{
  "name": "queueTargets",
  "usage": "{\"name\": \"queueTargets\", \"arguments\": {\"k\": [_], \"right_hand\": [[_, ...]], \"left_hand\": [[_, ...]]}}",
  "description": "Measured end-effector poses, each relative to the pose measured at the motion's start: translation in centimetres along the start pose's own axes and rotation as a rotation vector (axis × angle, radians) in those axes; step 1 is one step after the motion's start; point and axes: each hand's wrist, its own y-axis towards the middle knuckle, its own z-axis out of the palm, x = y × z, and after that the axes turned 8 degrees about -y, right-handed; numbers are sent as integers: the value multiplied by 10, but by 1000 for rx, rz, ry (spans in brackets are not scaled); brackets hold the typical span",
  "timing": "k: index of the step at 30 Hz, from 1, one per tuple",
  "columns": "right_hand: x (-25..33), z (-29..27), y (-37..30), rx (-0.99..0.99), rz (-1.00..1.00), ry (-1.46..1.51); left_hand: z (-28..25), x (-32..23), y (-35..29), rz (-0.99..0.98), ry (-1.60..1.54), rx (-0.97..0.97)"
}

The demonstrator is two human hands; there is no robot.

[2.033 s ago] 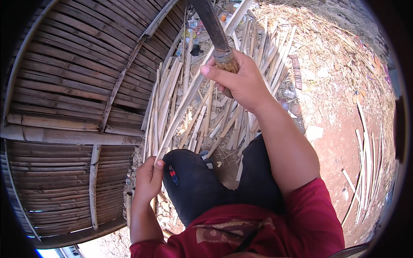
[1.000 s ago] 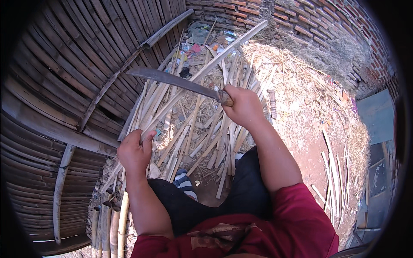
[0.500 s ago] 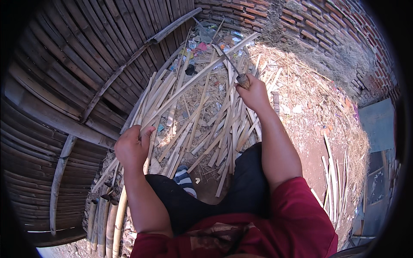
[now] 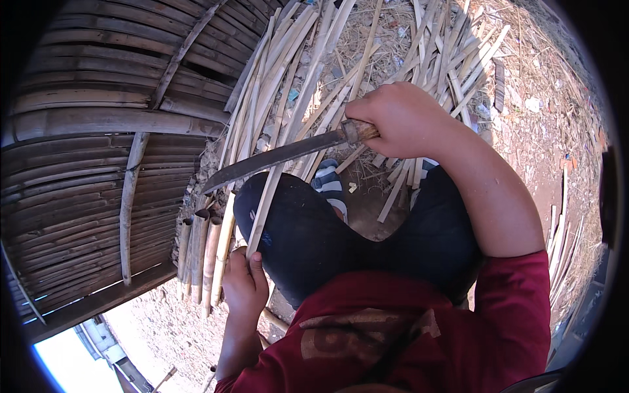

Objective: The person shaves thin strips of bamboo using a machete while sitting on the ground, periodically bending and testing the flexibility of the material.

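A long, pale bamboo strip (image 4: 264, 213) is pinched at its near end by my left hand (image 4: 244, 285), beside my left knee. From there it runs over the knee and up toward the far pile. My right hand (image 4: 401, 121) is wrapped round the wooden handle of a machete (image 4: 288, 152). The dark blade points left and lies across the strip, in front of my left knee; whether it presses on the strip I cannot tell. Beyond my feet, many loose bamboo strips (image 4: 432, 49) are heaped on the ground.
A bamboo slat wall (image 4: 85, 164) rises at the left. Several upright bamboo poles (image 4: 198, 245) stand close to my left knee. More thin strips (image 4: 559, 229) lie at the far right. My striped sandal (image 4: 329, 183) shows below the blade.
My left hand has drawn the bamboo strip back toward me. My right hand has brought the machete from the far end nearer, its blade now pointing left. The view has tipped nearer my body.
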Motion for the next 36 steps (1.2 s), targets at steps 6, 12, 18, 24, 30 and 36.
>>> {"name": "queueTargets", "arguments": {"k": [6,12,18,24,30,36], "right_hand": [[12,27,4,74,-67,-15],[31,23,0,105,-40,-88],[-22,45,21,82,168,48],[18,41,6,-10,32,-125],[-47,36,11,-110,219,-109],[0,25,3,-39,159,-157]], "left_hand": [[34,20,-53,-119,-128,-17],[26,25,-44,-147,-19,154],[39,38,-35,-141,0,113],[43,40,-53,-139,19,59],[40,36,-40,-134,90,64],[42,33,-49,-118,47,42]]}}
